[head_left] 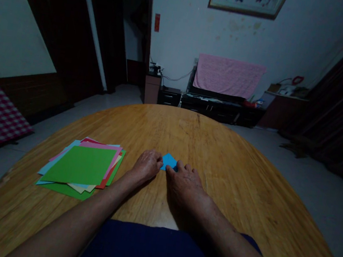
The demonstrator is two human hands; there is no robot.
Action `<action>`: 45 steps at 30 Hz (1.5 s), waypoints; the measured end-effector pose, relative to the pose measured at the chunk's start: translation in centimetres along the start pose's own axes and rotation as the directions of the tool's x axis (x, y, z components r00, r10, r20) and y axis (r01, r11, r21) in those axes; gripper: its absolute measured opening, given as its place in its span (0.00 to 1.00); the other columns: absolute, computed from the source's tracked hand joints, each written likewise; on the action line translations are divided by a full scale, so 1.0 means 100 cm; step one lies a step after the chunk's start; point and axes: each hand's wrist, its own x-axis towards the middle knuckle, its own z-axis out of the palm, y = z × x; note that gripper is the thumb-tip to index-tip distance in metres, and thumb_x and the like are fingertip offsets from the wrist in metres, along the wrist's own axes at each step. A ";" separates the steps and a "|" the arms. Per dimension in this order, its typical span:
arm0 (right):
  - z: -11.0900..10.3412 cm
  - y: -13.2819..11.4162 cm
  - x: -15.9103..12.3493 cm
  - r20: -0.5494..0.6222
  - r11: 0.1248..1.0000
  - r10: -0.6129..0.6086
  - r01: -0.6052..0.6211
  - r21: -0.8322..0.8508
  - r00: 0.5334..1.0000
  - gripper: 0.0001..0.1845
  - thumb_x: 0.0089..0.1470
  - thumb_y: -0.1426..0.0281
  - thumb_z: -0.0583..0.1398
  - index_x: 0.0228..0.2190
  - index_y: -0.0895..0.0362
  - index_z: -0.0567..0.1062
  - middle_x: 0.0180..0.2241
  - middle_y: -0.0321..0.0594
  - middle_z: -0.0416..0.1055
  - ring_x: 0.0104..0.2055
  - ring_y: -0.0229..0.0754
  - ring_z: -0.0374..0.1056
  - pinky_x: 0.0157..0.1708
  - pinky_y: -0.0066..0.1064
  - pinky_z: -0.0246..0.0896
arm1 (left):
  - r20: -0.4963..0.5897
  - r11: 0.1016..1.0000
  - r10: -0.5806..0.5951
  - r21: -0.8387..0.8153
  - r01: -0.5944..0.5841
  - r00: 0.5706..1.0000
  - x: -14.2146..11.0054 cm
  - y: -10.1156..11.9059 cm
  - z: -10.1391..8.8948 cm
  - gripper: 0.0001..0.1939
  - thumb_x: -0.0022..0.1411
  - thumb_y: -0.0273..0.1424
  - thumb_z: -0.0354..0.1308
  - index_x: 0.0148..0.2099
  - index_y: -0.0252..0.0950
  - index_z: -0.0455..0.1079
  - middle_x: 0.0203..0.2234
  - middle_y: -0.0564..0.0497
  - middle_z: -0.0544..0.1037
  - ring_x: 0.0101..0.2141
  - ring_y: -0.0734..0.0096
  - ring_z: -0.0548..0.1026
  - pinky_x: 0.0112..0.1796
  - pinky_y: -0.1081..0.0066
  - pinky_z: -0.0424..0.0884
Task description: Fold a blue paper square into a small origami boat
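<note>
A small piece of folded blue paper (pixel 168 160) lies on the wooden table in front of me, its upper edge coming to a point with a crease down from it. At its left edge, my left hand (pixel 149 162) is closed, thumb and fingers pinching the paper. My right hand (pixel 186 182) grips the right side, with the thumb at the lower edge and the fingers bent over the right corner. Both hands partly hide the paper's sides.
To the left of my left forearm sits a loose stack of coloured paper sheets (pixel 81 165), green on top. The round wooden table (pixel 240 184) fills the foreground. Beyond it stand a low black cabinet (pixel 218 108) and something draped with a pink cloth (pixel 229 76).
</note>
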 end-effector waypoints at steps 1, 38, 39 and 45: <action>-0.001 0.003 0.000 0.014 1.000 0.006 -0.006 0.001 1.000 0.16 0.58 0.70 0.50 0.45 0.54 0.71 0.45 0.52 0.66 0.42 0.54 0.64 0.36 0.44 0.55 | 0.007 1.000 0.000 -0.002 0.000 1.000 0.000 0.000 0.000 0.09 0.58 0.28 0.52 0.34 0.36 0.74 0.33 0.46 0.77 0.37 0.65 0.73 0.39 0.68 0.64; 0.014 0.019 0.010 -0.105 0.977 -0.113 0.129 0.168 0.988 0.16 0.61 0.74 0.46 0.39 0.55 0.71 0.41 0.45 0.67 0.38 0.42 0.61 0.39 0.33 0.54 | -0.036 0.999 -0.022 0.027 0.023 0.999 -0.002 0.005 0.004 0.11 0.59 0.37 0.53 0.35 0.34 0.71 0.34 0.43 0.76 0.37 0.61 0.72 0.37 0.66 0.66; 0.012 0.017 0.009 -0.090 0.981 -0.101 0.114 0.159 0.991 0.16 0.61 0.74 0.46 0.42 0.55 0.71 0.42 0.45 0.67 0.39 0.43 0.61 0.40 0.34 0.54 | -0.037 0.999 -0.031 0.037 0.032 0.999 -0.002 0.006 0.005 0.12 0.60 0.37 0.53 0.35 0.34 0.71 0.34 0.43 0.75 0.38 0.61 0.72 0.38 0.66 0.66; 0.008 0.012 0.007 -0.043 0.983 -0.079 0.085 0.165 0.996 0.17 0.63 0.70 0.44 0.46 0.53 0.69 0.45 0.46 0.66 0.41 0.45 0.61 0.40 0.34 0.54 | -0.001 0.997 -0.035 0.066 0.035 0.999 -0.003 0.003 0.004 0.11 0.61 0.37 0.52 0.36 0.35 0.70 0.36 0.43 0.75 0.40 0.59 0.72 0.38 0.65 0.66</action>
